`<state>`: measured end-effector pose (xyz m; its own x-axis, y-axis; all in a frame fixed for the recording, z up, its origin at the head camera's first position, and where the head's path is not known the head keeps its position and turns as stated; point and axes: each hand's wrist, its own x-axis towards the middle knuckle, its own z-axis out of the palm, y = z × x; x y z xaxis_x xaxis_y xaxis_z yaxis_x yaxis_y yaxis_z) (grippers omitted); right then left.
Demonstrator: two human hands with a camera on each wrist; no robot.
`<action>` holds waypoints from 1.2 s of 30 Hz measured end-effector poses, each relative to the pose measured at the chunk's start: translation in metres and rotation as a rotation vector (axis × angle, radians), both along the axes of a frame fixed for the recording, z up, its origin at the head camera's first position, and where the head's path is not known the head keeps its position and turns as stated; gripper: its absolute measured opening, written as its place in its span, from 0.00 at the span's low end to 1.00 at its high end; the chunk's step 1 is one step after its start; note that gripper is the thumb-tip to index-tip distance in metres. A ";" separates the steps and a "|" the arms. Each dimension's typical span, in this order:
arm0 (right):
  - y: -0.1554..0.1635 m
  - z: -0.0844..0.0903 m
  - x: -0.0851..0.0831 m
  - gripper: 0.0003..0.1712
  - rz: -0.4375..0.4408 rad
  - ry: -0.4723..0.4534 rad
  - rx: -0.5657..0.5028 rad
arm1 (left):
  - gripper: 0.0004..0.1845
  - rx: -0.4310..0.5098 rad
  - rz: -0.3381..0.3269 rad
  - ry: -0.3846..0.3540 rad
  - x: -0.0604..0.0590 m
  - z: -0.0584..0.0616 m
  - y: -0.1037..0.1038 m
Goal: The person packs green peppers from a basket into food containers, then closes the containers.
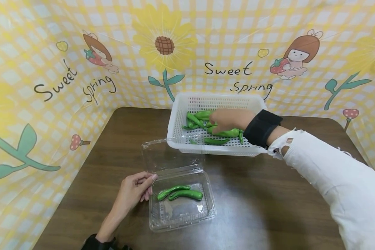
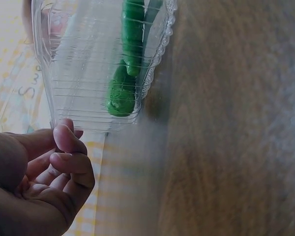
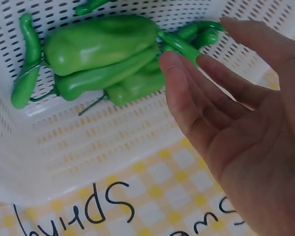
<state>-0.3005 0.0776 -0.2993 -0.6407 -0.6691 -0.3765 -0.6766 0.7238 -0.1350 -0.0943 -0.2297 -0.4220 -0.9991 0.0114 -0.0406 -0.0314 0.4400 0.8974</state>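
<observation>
A clear plastic clamshell box [image 1: 178, 212] stands with its lid [image 1: 172, 156] raised, and two green peppers [image 1: 186, 195] lie side by side inside. My left hand [image 1: 134, 189] pinches the box's left rim between thumb and fingers, as the left wrist view shows at the box's corner [image 2: 51, 93]. My right hand [image 1: 232, 119] reaches into a white perforated basket [image 1: 218, 150]. Its fingers are parted around the thin end of a green pepper [image 3: 182, 47] without closing on it. More green peppers [image 3: 101, 44] of several sizes lie in the basket.
Both containers stand on a dark brown wooden table [image 1: 137, 121]. The raised lid overlaps the basket's front left corner in the head view. A yellow checked cloth [image 1: 225, 45] with printed flowers hangs behind and at the sides.
</observation>
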 end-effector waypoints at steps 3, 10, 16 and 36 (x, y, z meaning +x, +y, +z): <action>-0.004 -0.005 -0.001 0.21 0.021 -0.009 0.040 | 0.13 0.003 0.000 -0.002 0.000 0.000 0.000; -0.010 -0.019 -0.005 0.27 -0.011 -0.047 0.134 | 0.14 -0.001 -0.009 0.007 -0.001 0.001 0.000; -0.011 -0.026 -0.009 0.26 0.005 -0.055 0.157 | 0.13 -0.008 -0.006 0.005 -0.001 -0.001 0.000; -0.015 -0.060 -0.015 0.20 0.042 -0.032 0.232 | 0.14 0.011 -0.002 -0.015 0.000 -0.002 0.001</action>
